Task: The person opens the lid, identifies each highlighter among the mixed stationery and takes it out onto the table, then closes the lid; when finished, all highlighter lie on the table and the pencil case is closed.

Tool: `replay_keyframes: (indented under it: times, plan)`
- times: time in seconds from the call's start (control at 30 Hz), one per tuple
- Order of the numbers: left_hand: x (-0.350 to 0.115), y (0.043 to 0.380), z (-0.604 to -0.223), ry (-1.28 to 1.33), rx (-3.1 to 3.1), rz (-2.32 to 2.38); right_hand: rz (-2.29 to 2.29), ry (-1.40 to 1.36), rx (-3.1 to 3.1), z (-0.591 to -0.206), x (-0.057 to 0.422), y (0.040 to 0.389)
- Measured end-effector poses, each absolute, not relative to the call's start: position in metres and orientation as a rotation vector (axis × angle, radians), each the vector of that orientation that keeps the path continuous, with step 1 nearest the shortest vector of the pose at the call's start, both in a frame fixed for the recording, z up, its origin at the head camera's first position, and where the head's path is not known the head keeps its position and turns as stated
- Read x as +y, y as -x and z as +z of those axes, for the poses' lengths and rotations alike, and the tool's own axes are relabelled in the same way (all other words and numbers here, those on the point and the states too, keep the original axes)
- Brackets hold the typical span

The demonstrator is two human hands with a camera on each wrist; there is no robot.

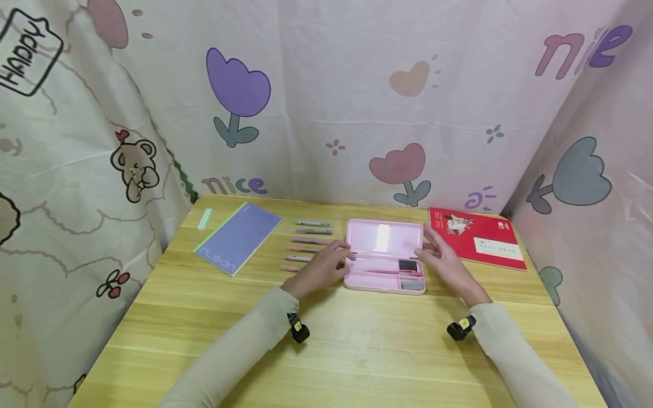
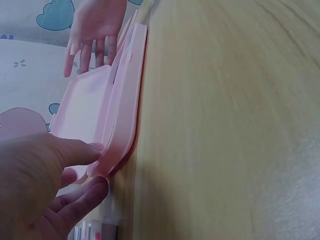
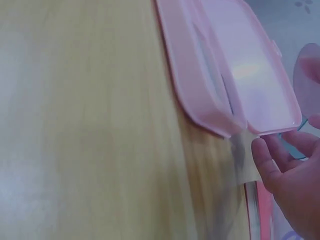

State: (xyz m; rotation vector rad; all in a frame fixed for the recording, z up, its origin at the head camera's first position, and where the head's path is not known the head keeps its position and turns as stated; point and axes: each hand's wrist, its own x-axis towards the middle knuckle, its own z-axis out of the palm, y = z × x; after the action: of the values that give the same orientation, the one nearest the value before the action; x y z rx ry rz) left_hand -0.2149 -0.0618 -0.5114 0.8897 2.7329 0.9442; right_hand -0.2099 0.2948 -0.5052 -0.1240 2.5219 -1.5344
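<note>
A pink pencil case (image 1: 371, 282) lies on the table with its lid (image 1: 364, 235) raised at the back. At its left end my left hand (image 1: 321, 266) grips the corner, thumb over the rim and fingers outside, as the left wrist view shows. My right hand (image 1: 450, 269) is at the right end, its loosely extended fingertips right at the lid's edge. Inside the case are a thin red pen or pencil (image 1: 390, 272), a black block (image 1: 407, 265) and a grey block (image 1: 411, 285) in a small compartment.
Several pens (image 1: 313, 224) lie in a column left of the case, partly behind my left hand. Farther left are a blue notebook (image 1: 240, 238) and a pale green strip (image 1: 205, 219). A red notebook (image 1: 479, 232) lies at the right. A printed curtain (image 1: 316, 102) hangs behind the wooden table (image 1: 367, 351).
</note>
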Motion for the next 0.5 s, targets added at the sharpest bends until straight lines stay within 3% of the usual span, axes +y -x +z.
replay_keyframes:
  times: [0.5]
  plan:
    - [-0.06, 0.205, -0.518, -0.893, 2.849, 1.024, -1.676, 0.151, 2.411, -0.502, 0.3, 0.199]
